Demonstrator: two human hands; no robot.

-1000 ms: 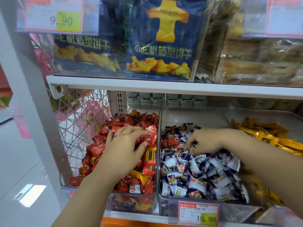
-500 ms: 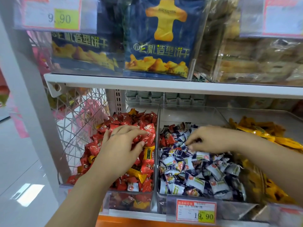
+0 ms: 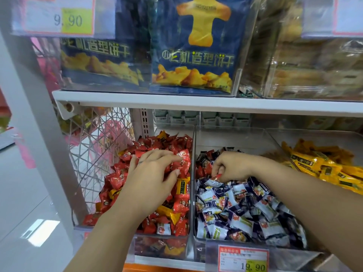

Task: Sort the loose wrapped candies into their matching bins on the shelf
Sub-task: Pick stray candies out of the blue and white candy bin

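Three clear bins stand side by side on the lower shelf. The left bin (image 3: 191,222) is heaped with red wrapped candies (image 3: 115,179), with a few yellow ones (image 3: 169,212) mixed in. The middle bin (image 3: 231,134) holds blue-and-white candies (image 3: 241,216) and some red ones (image 3: 203,169) at its back. My left hand (image 3: 153,177) lies on the red heap, fingers spread and bent over the wrappers. My right hand (image 3: 233,166) is over the middle bin and pinches a red candy (image 3: 217,176) between its fingertips.
The right bin (image 3: 314,136) holds yellow wrapped candies (image 3: 318,165). A white shelf board (image 3: 196,104) overhangs the bins, carrying blue biscuit bags (image 3: 196,55). A price tag (image 3: 243,261) clips to the middle bin's front. A wire rack (image 3: 98,154) stands to the left.
My right hand has closed its fingers and lifted a red candy off the blue-and-white heap. My left hand has stayed on the red heap.
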